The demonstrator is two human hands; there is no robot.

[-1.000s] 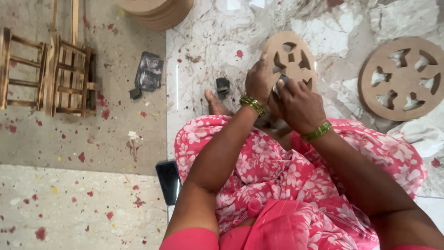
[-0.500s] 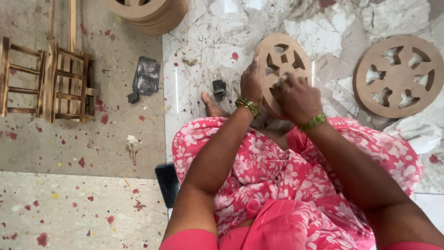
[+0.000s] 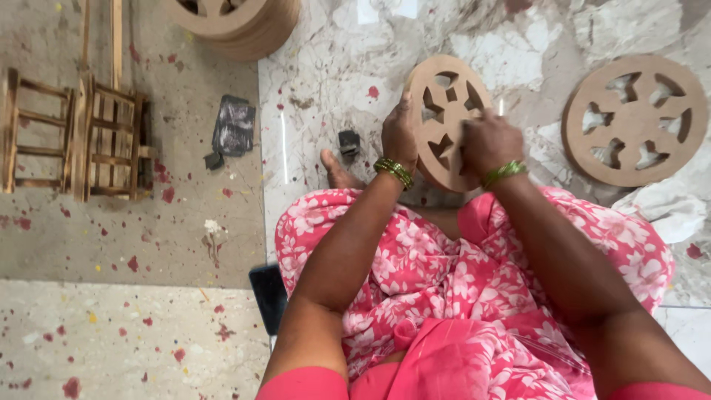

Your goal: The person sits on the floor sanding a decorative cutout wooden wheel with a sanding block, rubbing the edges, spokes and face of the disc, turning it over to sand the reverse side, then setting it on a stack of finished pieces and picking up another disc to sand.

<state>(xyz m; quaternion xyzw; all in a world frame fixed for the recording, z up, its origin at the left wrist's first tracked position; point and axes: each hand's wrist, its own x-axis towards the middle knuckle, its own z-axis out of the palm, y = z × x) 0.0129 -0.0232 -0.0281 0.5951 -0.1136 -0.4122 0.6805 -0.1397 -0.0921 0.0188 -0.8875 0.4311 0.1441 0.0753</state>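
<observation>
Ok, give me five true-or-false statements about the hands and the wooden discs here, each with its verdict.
1. Both hands grip one cut-out wooden disc. True.
2. The left hand holds the disc's left edge. True.
3. The right hand rests flat on the floor. False: it is on the disc's face.
4. A second disc lies on the floor to the right. True.
5. The wooden frames lie on the person's lap. False: they lie on the floor at far left.
</observation>
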